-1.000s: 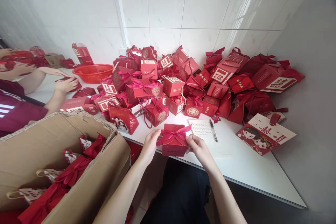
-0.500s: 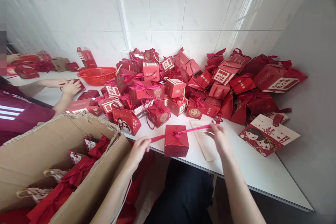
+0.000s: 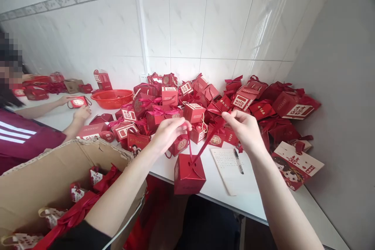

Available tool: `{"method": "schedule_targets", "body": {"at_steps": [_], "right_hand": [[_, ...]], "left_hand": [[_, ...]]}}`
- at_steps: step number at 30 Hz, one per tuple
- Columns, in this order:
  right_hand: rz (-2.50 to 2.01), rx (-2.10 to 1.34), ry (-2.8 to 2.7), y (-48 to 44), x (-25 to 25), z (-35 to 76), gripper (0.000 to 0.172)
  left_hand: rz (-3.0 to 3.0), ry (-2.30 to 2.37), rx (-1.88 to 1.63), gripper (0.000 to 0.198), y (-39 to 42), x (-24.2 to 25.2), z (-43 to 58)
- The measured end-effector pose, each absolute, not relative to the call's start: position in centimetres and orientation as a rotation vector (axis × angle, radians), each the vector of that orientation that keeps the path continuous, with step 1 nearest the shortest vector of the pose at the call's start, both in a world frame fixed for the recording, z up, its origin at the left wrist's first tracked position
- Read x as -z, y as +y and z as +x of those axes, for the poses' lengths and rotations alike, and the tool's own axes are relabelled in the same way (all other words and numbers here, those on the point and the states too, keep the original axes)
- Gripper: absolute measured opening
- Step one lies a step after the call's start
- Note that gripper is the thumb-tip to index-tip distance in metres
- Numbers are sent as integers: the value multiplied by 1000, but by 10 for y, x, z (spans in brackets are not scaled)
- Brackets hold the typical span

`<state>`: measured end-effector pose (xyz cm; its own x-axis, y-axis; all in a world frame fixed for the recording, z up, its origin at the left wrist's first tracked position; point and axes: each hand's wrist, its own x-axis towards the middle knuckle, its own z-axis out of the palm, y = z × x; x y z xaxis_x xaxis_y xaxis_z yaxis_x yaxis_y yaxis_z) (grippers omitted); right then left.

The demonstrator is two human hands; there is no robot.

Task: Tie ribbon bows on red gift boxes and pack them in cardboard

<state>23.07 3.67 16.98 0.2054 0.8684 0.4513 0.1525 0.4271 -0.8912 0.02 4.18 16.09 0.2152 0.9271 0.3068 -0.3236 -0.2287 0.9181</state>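
Note:
A small red box (image 3: pixel 190 177) is at the table's front edge, tilted, with a red ribbon (image 3: pixel 206 143) rising from its top in two strands. My left hand (image 3: pixel 172 133) pinches one strand above and left of the box. The other strand runs up to my right hand (image 3: pixel 241 125), whose fingertips are closed on it. Beneath my right hand lie an open notebook (image 3: pixel 224 172) and a black pen (image 3: pixel 238 161). Many red gift boxes (image 3: pixel 195 112) are heaped behind both hands.
On the left stands a cardboard carton (image 3: pixel 35 172) holding red boxes. A red basin (image 3: pixel 113 99) is further back. Beside it a person's hands (image 3: pixel 82 113) hold a small red box. A white and red bag (image 3: pixel 297 164) lies at the right.
Both my hands have risen and come closer together, pulling the ribbon ends upward. The bow on the box has come undone. The view has tilted up, and the pen is now visible.

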Motion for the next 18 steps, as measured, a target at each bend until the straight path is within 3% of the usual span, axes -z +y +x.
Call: {"method": "schedule_targets", "body": {"at_steps": [6, 18], "right_hand": [[-1041, -551, -1566, 38, -210, 198, 35], [-1122, -548, -1551, 31, -199, 216, 35]], "left_hand": [[1424, 566, -1182, 22, 59, -189, 31], [1438, 682, -1232, 23, 65, -173, 9]]}}
